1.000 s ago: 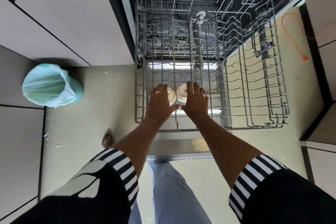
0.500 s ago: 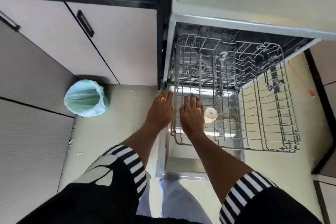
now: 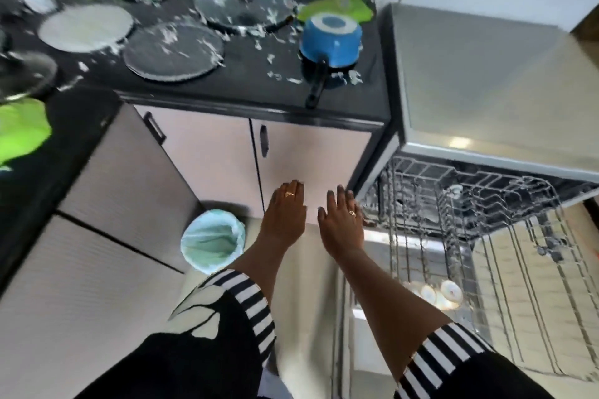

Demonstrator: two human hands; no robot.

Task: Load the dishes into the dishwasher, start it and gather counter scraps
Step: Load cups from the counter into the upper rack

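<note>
Hands empty: left hand and right hand, flat and slightly apart, hover below the counter, seemingly reaching for the blue saucepan and scrap-strewn lids; cups sit in the pulled-out rack.

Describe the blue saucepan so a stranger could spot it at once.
Find the black countertop left of the open dishwasher. At its right end, nearest the dishwasher, stands the blue saucepan, its black handle pointing at the counter's front edge. It is the only blue thing among dark round lids and green items.
</note>
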